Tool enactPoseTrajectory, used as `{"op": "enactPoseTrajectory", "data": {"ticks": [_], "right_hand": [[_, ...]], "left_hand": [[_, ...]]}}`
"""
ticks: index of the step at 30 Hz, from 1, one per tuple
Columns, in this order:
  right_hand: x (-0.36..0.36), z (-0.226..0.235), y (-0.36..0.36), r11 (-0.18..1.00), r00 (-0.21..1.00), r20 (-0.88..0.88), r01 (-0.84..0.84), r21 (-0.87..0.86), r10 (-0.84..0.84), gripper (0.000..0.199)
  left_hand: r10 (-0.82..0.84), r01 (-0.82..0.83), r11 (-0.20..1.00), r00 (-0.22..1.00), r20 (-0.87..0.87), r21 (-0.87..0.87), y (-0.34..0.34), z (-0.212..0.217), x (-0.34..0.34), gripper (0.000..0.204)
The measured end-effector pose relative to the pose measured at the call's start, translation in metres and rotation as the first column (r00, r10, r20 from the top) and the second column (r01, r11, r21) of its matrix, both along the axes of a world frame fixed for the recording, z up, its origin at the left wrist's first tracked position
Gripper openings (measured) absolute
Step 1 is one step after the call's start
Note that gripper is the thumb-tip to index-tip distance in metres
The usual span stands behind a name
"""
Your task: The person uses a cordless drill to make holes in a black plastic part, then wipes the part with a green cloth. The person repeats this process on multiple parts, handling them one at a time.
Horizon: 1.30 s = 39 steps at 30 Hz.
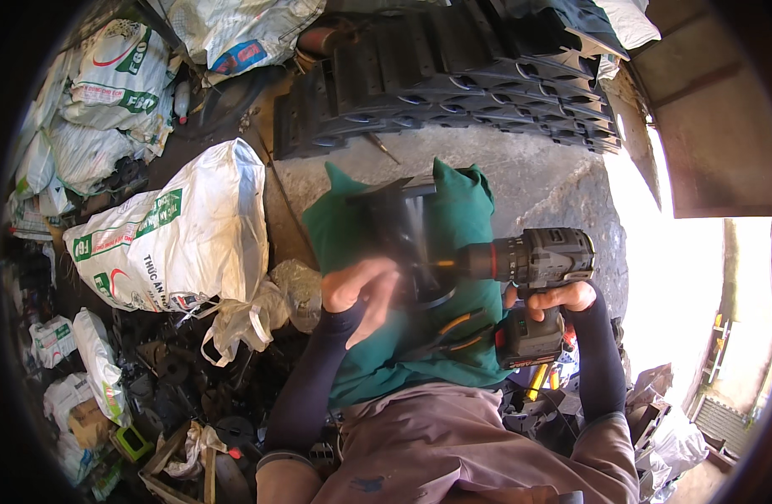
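My right hand (556,298) grips a black cordless drill (533,267) by its handle, its nose pointing left. The drill's tip meets a dark, motion-blurred flat part (403,231) that rests on a green cloth (462,206) spread over my lap. My left hand (358,292) presses against that blurred part from the left, fingers bent around its lower edge. Orange-handled pliers (457,329) lie on the cloth just below the drill. Both forearms wear dark sleeves.
A big white printed sack (184,231) lies left of my knees, more sacks (109,92) behind it. Stacked black rubber strips (453,76) fill the top. Dark metal parts (176,378) litter the floor lower left. Bright daylight enters at the right.
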State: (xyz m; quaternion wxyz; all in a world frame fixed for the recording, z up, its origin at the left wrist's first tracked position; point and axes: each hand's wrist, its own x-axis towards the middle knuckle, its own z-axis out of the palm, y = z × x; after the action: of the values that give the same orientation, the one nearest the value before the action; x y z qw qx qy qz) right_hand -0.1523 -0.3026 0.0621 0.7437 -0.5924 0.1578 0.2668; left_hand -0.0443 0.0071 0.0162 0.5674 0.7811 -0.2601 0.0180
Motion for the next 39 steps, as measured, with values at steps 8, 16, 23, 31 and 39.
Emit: {"op": "enactPoseTrajectory", "data": {"ticks": [8, 16, 23, 31, 39], "right_hand": [[0.001, 0.003, 0.0, 0.999, 0.998, -0.047, 0.032, 0.014, -0.031, 0.05], [0.003, -0.005, -0.003, 0.997, 0.999, -0.014, -0.036, 0.063, 0.037, 0.051], [0.005, -0.004, 0.003, 0.997, 0.999, 0.048, -0.019, 0.076, 0.015, 0.053], [0.003, 0.003, 0.004, 0.999, 0.999, -0.044, -0.01, -0.043, 0.008, 0.046], [-0.002, -0.015, -0.001, 0.997, 0.997, -0.048, -0.051, 0.065, 0.054, 0.041]], "left_hand": [[0.009, -0.01, 1.0, 0.995, 0.097, 0.01, 0.002, -0.003, 0.0, 0.009], [-0.004, 0.003, 1.0, 0.989, 0.149, 0.011, 0.003, -0.008, 0.0, 0.01], [-0.149, -0.123, 0.834, 0.889, -0.434, -0.538, 0.007, -0.004, 0.018, 0.019], [0.099, -0.606, 0.685, 0.626, -0.773, -0.403, -0.058, -0.014, 0.054, 0.059], [0.287, -0.572, 0.763, 0.717, -0.635, -0.302, -0.059, -0.01, 0.048, 0.06]]}}
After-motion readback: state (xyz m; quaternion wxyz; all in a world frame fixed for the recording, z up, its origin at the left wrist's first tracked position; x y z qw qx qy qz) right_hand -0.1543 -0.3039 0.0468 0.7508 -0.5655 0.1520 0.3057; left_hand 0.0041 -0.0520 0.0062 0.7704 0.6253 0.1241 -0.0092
